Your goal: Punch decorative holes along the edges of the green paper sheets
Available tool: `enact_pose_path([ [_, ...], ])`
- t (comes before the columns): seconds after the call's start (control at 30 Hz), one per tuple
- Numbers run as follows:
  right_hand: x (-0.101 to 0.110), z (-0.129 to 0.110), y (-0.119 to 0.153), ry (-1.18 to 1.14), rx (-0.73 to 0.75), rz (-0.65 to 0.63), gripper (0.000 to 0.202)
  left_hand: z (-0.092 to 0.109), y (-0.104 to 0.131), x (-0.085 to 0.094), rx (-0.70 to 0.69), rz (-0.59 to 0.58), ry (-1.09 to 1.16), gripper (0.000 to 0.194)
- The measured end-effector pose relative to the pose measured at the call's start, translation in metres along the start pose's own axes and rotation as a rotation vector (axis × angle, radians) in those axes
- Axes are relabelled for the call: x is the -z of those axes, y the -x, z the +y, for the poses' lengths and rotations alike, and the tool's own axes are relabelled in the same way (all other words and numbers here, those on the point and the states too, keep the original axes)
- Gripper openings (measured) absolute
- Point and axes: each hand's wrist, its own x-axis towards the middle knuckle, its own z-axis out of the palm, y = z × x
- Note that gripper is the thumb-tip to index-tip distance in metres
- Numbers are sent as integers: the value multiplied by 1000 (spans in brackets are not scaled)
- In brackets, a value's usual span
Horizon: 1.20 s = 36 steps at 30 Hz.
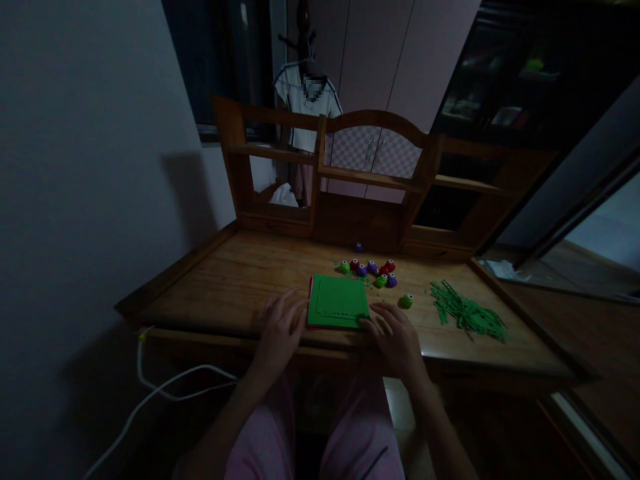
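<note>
A stack of square green sheets point(340, 293) lies near the desk's front edge, with a pinkish-red layer showing along its left and bottom sides. Small dark marks and thin lines run along the lower part of the top sheet. My left hand point(281, 327) rests at the stack's left edge, fingers apart and slightly curved. At the lower right corner, my right hand point(396, 335) touches the stack with thumb and fingertips, a gap between them. Several small craft punches in green, red and purple stand behind it, among them a purple punch point(371, 267) and a green punch point(407, 301).
A heap of green cut strips point(467, 312) lies on the right of the wooden desk point(225, 280). Small green scraps are scattered around the punches. A wooden shelf point(365, 177) rises at the back. A white cable point(170, 389) hangs at the left front.
</note>
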Motion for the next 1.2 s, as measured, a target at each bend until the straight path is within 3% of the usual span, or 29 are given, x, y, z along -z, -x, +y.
enact_pose_path([
  [0.07, 0, -6, -7, -68, -11, -30, 25, -14, -26, -5, 16, -52, 88, 24],
  [0.17, -5, -16, -19, -143, -8, -100, 25, -28, -52, -17, -49, -237, 176, 23],
  [0.3, -22, -25, -32, -167, -17, -194, 22, -30, -58, -31, -77, -372, 186, 19],
  [0.43, -36, -30, -41, -160, -6, -304, 21, -30, -53, -38, -31, -397, 214, 20],
  [0.77, -45, -28, -56, -219, 1, -461, 18, -31, -52, -37, 30, -385, 234, 17],
  [1.2, -62, -34, -62, -312, 91, -485, 18, -33, -52, -41, 54, -402, 228, 19],
])
